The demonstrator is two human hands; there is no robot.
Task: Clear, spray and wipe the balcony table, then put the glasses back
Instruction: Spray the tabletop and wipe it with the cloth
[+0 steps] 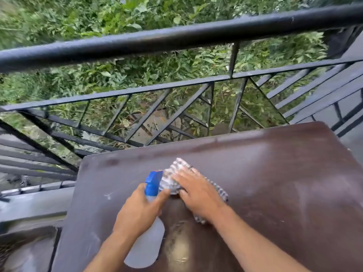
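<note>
A dark brown table [275, 183] fills the lower right of the head view, its top streaked and shiny. My left hand [139, 211] is wrapped around a clear spray bottle [147, 246] with a blue nozzle [154, 182], held above the table's left half with the nozzle pointing away from me. My right hand [196, 191] lies flat, fingers spread, pressing a grey-and-white checked cloth [176, 173] onto the tabletop right beside the nozzle. No glasses are in view.
A black metal railing [176, 38] with slanted bars runs just beyond the table's far edge, with green foliage below it. A grey ledge [35, 203] lies to the left of the table. Dark wall cladding [334, 91] rises at the right.
</note>
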